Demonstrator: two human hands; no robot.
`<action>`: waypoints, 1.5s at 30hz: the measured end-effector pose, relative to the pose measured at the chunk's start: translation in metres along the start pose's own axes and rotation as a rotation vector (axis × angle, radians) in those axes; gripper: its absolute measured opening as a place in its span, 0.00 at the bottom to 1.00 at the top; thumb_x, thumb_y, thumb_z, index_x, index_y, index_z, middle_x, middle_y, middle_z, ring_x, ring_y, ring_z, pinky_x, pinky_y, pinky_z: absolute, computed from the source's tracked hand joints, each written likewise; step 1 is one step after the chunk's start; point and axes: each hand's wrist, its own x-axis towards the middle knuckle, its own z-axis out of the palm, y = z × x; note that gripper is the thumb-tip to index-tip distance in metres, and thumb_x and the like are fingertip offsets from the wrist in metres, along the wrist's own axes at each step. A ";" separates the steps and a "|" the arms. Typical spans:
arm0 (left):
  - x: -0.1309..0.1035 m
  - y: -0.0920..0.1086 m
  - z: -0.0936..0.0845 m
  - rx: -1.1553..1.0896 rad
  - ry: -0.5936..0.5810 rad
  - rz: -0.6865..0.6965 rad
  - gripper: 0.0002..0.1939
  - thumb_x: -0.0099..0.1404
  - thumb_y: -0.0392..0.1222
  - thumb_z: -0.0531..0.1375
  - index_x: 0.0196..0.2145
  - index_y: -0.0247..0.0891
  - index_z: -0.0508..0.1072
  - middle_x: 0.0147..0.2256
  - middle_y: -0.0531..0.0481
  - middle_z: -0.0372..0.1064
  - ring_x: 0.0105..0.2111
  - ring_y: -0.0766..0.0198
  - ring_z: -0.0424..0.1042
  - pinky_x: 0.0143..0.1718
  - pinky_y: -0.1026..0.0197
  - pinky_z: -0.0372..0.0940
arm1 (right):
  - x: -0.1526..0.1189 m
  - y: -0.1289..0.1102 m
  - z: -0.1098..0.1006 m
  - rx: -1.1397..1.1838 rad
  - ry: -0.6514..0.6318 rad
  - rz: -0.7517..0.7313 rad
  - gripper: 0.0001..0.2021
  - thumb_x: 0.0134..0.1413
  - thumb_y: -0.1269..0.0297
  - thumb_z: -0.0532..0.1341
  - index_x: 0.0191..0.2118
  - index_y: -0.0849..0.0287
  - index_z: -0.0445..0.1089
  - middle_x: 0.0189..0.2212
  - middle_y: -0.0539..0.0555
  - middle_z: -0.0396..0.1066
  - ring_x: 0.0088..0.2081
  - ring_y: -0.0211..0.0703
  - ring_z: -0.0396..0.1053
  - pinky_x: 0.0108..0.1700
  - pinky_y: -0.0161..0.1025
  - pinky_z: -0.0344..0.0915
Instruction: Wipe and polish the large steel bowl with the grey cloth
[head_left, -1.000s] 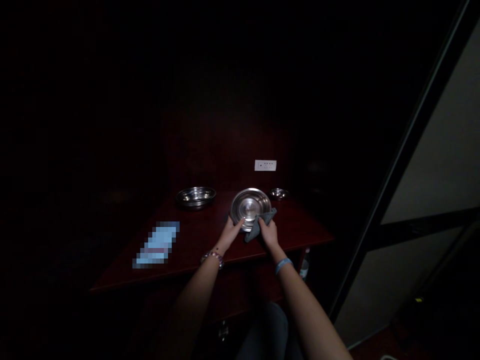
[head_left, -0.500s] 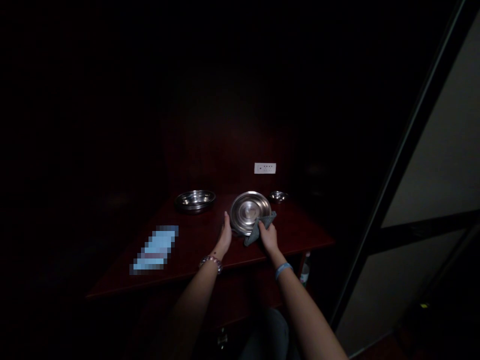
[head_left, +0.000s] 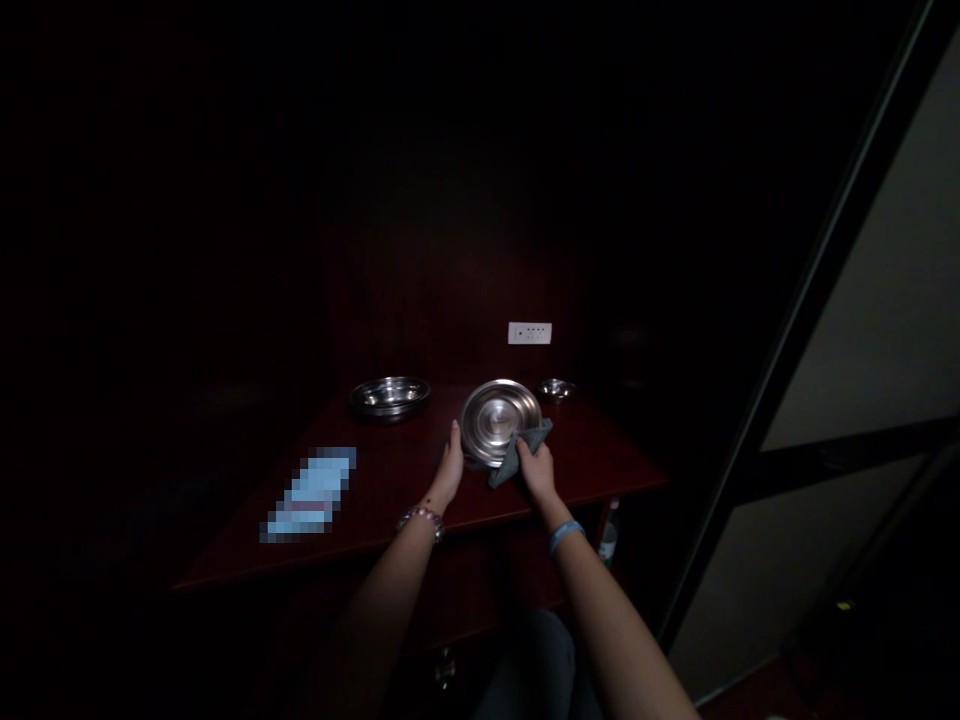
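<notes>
A round stainless steel dish (head_left: 495,415) is tilted up over the dark red desk, its shiny inside facing me. My left hand (head_left: 450,465) grips it at the left rim, thumb on the near side and the other fingers mostly hidden behind. On the lower right rim lies a grey cloth (head_left: 511,462), pinched in my right hand (head_left: 538,472), its folded edge reaching over the dish wall. Part of the dish's lower rim is covered by the cloth.
Stacked steel dishes (head_left: 390,398) stand at the back left of the desk (head_left: 420,480), and a small steel bowl (head_left: 556,390) at the back right. A pixelated light blue item (head_left: 311,495) lies at the left. A socket (head_left: 529,333) is on the wall; a bottle (head_left: 609,535) stands below.
The whole view has shifted very slightly, with things a little higher in it. Both hands keep nearly the same hold on the dish and the cloth.
</notes>
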 end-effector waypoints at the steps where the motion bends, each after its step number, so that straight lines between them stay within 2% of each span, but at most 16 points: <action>1: -0.001 0.002 0.001 -0.002 0.023 -0.013 0.38 0.70 0.68 0.45 0.62 0.36 0.68 0.64 0.39 0.64 0.66 0.49 0.59 0.66 0.45 0.56 | 0.000 0.000 0.000 0.002 -0.002 -0.003 0.16 0.53 0.54 0.61 0.39 0.61 0.77 0.40 0.61 0.81 0.42 0.51 0.79 0.47 0.40 0.71; 6: -0.003 0.006 0.004 0.001 0.068 -0.052 0.36 0.71 0.66 0.46 0.61 0.37 0.70 0.62 0.41 0.66 0.65 0.50 0.62 0.64 0.45 0.59 | -0.001 -0.001 0.000 -0.003 -0.001 -0.004 0.16 0.54 0.54 0.61 0.39 0.61 0.77 0.40 0.61 0.81 0.43 0.51 0.78 0.47 0.41 0.71; 12: 0.000 0.003 0.003 -0.005 0.089 -0.070 0.35 0.71 0.64 0.46 0.61 0.37 0.69 0.63 0.40 0.65 0.64 0.50 0.63 0.64 0.45 0.59 | -0.002 -0.002 -0.001 0.000 -0.001 -0.006 0.15 0.53 0.55 0.61 0.38 0.60 0.77 0.39 0.61 0.81 0.42 0.51 0.78 0.47 0.41 0.71; 21: 0.000 0.004 0.003 -0.014 0.083 -0.059 0.35 0.70 0.66 0.47 0.61 0.39 0.70 0.62 0.43 0.66 0.65 0.51 0.63 0.64 0.47 0.60 | 0.000 0.002 0.001 0.006 -0.004 -0.011 0.17 0.53 0.53 0.60 0.39 0.61 0.76 0.41 0.62 0.80 0.43 0.53 0.78 0.48 0.43 0.71; 27: -0.006 0.013 0.008 -0.036 0.062 -0.097 0.33 0.73 0.62 0.43 0.59 0.39 0.72 0.62 0.46 0.67 0.65 0.52 0.63 0.65 0.48 0.60 | 0.001 0.003 0.000 0.019 -0.010 -0.007 0.17 0.53 0.52 0.61 0.39 0.61 0.76 0.41 0.62 0.80 0.43 0.52 0.78 0.47 0.41 0.71; 34: -0.005 0.013 0.008 -0.028 0.098 -0.136 0.31 0.73 0.60 0.44 0.57 0.36 0.73 0.60 0.43 0.69 0.64 0.53 0.64 0.65 0.49 0.59 | -0.001 0.001 0.001 0.011 -0.007 -0.005 0.17 0.54 0.54 0.60 0.39 0.62 0.76 0.40 0.62 0.80 0.43 0.53 0.78 0.47 0.42 0.71; 41: -0.005 0.012 0.007 -0.096 0.114 -0.112 0.29 0.71 0.60 0.50 0.55 0.36 0.75 0.59 0.41 0.71 0.62 0.51 0.67 0.63 0.49 0.62 | -0.001 -0.001 -0.001 -0.017 -0.003 0.007 0.16 0.54 0.55 0.60 0.39 0.62 0.76 0.40 0.62 0.80 0.43 0.51 0.78 0.46 0.40 0.70; 45: -0.007 0.015 0.009 -0.101 0.126 -0.125 0.27 0.73 0.56 0.48 0.53 0.35 0.75 0.58 0.41 0.72 0.62 0.53 0.67 0.62 0.51 0.62 | -0.001 0.000 0.000 -0.009 -0.007 0.006 0.16 0.54 0.55 0.60 0.39 0.62 0.76 0.40 0.62 0.81 0.42 0.51 0.78 0.46 0.40 0.71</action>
